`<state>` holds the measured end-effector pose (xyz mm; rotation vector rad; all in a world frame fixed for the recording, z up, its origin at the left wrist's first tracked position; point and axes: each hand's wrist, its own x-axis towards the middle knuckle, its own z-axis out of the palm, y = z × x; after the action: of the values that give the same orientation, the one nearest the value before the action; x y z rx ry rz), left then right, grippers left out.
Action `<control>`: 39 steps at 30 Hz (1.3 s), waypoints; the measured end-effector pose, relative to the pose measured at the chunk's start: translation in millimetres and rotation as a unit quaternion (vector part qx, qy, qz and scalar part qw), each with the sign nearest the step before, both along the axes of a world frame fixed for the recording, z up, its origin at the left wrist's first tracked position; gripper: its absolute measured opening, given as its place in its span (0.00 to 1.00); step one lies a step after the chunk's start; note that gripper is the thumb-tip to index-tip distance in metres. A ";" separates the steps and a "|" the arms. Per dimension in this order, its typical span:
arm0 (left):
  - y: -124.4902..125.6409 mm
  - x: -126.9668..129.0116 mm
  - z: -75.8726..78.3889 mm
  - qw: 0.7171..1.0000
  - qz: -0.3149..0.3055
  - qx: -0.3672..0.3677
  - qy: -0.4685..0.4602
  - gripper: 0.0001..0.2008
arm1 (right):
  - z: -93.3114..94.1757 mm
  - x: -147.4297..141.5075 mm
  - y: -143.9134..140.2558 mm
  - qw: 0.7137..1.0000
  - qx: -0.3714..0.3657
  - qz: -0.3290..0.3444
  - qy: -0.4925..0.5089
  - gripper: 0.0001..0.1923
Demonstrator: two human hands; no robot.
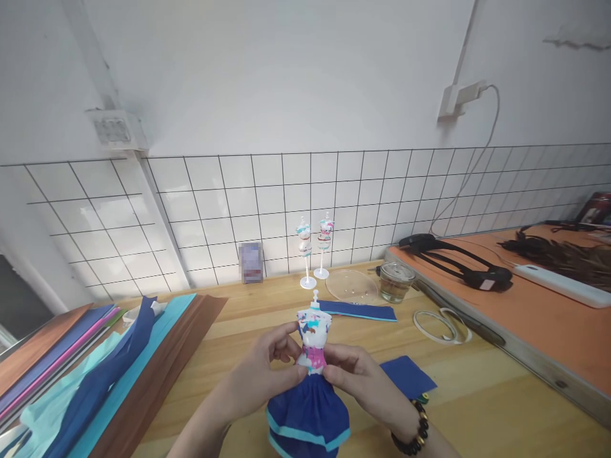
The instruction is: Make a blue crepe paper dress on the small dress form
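Note:
A small white dress form (315, 331) splotched with pink, blue and teal stands upright in front of me. Around its lower part hangs a gathered dark blue skirt (310, 407) with light blue trim. My left hand (267, 359) grips the waist from the left, thumb at the skirt's top edge. From the other side my right hand (353, 375) pinches the same waist, its thumb also at that edge. The fingertips behind the form are partly hidden. Just behind it lies a blue strip (358, 310) with light blue edging, and a dark blue square piece (409, 375) rests beyond my right hand.
Two small dress forms (305, 248) on stands are near the tiled wall. A clear disc (353, 286), a glass jar (396, 280) and a roll of tape (436, 326) sit to the right. Coloured sheets (157, 369) cover the left side. An orange-topped raised surface (539, 331) borders the right.

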<state>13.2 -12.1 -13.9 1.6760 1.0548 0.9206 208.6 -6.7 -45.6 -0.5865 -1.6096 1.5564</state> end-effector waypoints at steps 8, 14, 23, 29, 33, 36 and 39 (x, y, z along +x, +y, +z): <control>0.9 0.7 1.0 0.999 -0.026 -0.008 0.037 0.27 | -5.4 -1.4 2.8 1.000 -0.003 0.013 0.004 0.17; 0.7 0.4 0.8 0.998 -0.044 -0.012 0.037 0.23 | -10.4 -4.2 1.3 1.000 0.015 -0.017 -0.009 0.15; -0.1 1.1 7.1 0.991 -0.064 -0.104 -0.060 0.19 | -4.7 -7.9 -2.7 0.990 0.112 -0.056 -0.062 0.16; 3.7 9.0 0.7 0.993 -0.036 -0.085 -0.076 0.15 | -13.7 -13.6 -4.4 0.973 0.173 -0.107 -0.109 0.16; 6.0 12.4 -6.3 0.992 -0.038 -0.076 -0.089 0.15 | -17.2 -15.3 -10.3 0.976 0.143 -0.123 -0.113 0.20; 4.2 11.3 -3.2 0.991 -0.061 -0.077 -0.095 0.12 | -18.7 -13.8 -13.4 0.976 0.094 -0.152 -0.127 0.23; 4.9 7.1 0.0 0.996 -0.015 -0.056 -0.068 0.12 | -23.7 -11.1 -12.9 0.963 0.131 -0.190 -0.139 0.22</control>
<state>20.3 -7.3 -13.9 1.5119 0.9705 0.9260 197.5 -19.6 -69.3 -0.9353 -1.7489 0.9942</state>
